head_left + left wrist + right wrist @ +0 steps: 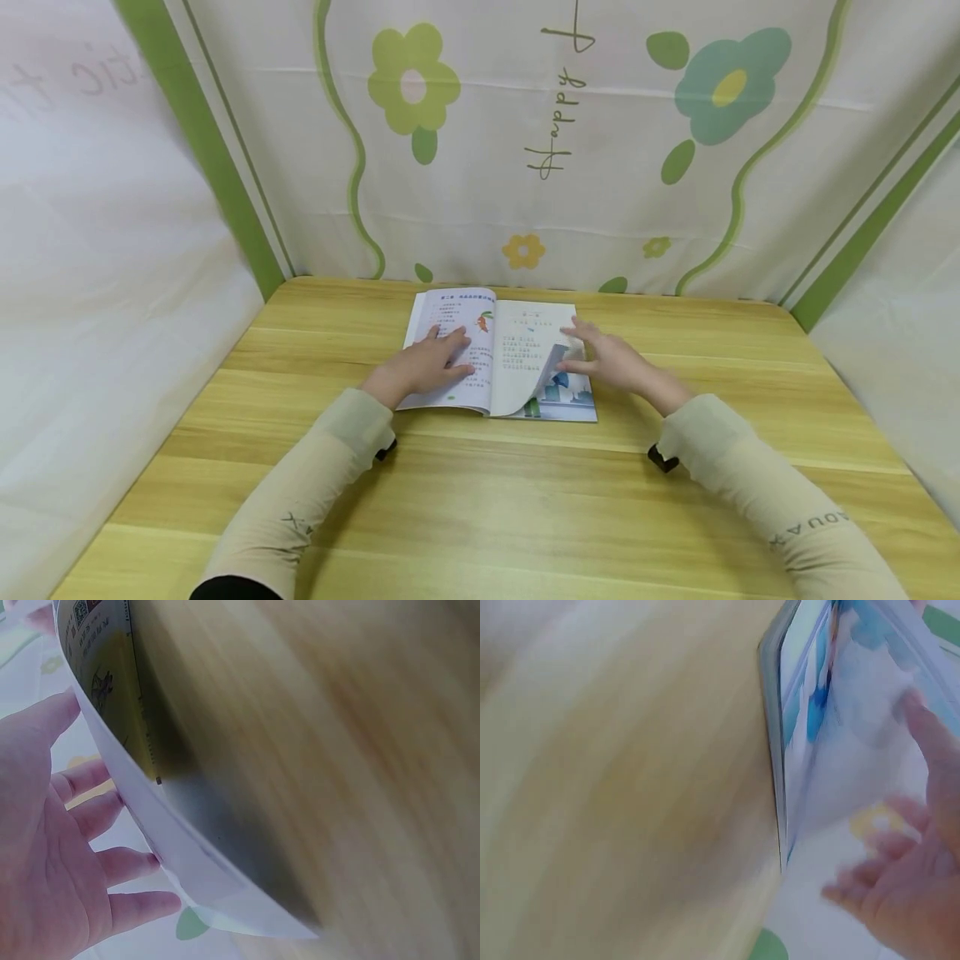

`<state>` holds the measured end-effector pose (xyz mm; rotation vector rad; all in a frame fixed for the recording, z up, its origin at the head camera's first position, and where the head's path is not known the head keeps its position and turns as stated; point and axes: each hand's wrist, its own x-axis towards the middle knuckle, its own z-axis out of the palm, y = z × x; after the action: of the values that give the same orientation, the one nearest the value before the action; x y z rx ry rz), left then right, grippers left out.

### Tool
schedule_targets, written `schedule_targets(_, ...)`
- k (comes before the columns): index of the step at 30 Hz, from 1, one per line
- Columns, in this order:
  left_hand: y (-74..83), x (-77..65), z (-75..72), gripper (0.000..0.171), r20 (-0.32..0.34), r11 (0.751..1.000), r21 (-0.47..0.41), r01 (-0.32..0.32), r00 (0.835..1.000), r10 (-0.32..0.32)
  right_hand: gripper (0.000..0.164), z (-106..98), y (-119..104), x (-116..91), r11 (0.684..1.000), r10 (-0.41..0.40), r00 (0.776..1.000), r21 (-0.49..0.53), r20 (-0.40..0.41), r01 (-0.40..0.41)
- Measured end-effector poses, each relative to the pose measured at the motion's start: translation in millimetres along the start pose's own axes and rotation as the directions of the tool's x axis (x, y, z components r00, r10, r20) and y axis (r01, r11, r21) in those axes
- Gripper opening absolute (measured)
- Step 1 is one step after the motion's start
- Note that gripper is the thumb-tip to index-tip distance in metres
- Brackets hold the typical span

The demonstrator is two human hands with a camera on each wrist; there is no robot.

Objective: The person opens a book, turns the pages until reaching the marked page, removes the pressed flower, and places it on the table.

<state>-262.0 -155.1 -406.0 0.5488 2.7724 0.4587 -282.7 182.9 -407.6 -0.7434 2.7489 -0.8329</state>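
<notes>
Handling one open book [517,354], two hands [423,364] [615,362] reach across one table [517,508].

You have room to pass across the yellow wood-grain tabletop [517,508] between your beige sleeves [300,479], and outward on either side of the open paper book with white printed pages [517,387]. Behind it lies a narrow strip, then the white fabric wall with green flowers [465,192] stops you. Your left hand [420,365] blocks the left page; a curled leaf [553,360] stands between your right hand [618,360] and the spine.
</notes>
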Motion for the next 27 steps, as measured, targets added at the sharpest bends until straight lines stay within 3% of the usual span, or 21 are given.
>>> schedule_targets(3,-0.8,0.1,0.7,0.076,0.002,1.0,-0.001,0.005,1.0,-0.005,0.108,5,-7,3,0.989,0.075,0.997,0.131,-0.027,-0.071)
schedule_targets(5,-1.3,0.5,1.2,0.076,0.003,1.0,0.005,0.006,1.0,-0.006,0.115,9,-11,5,0.965,0.12,0.992,0.239,-0.036,-0.109)
schedule_targets(10,-1.3,1.5,0.9,0.077,0.004,1.0,0.017,0.004,1.0,-0.004,0.119,19,-24,10,0.881,0.169,0.985,0.455,-0.04,-0.133)
schedule_targets(13,-0.8,1.8,0.5,0.077,-0.001,1.0,0.019,0.002,1.0,-0.002,0.116,23,-34,13,0.864,0.13,0.991,0.494,-0.033,-0.097)
schedule_targets(15,-0.4,1.6,0.2,0.076,-0.004,1.0,0.013,0.001,1.0,0.0,0.11,26,-40,13,0.871,0.09,0.996,0.487,-0.015,-0.072)
schedule_targets(19,0.3,0.6,-0.9,0.074,-0.009,1.0,-0.008,-0.011,1.0,0.011,0.098,31,-48,14,0.917,0.0,1.0,0.399,0.025,-0.01)
schedule_targets(27,1.4,1.1,-1.8,0.064,-0.017,0.998,-0.054,-0.042,0.999,0.041,0.086,43,-61,15,0.974,-0.035,0.997,0.228,0.068,0.018)
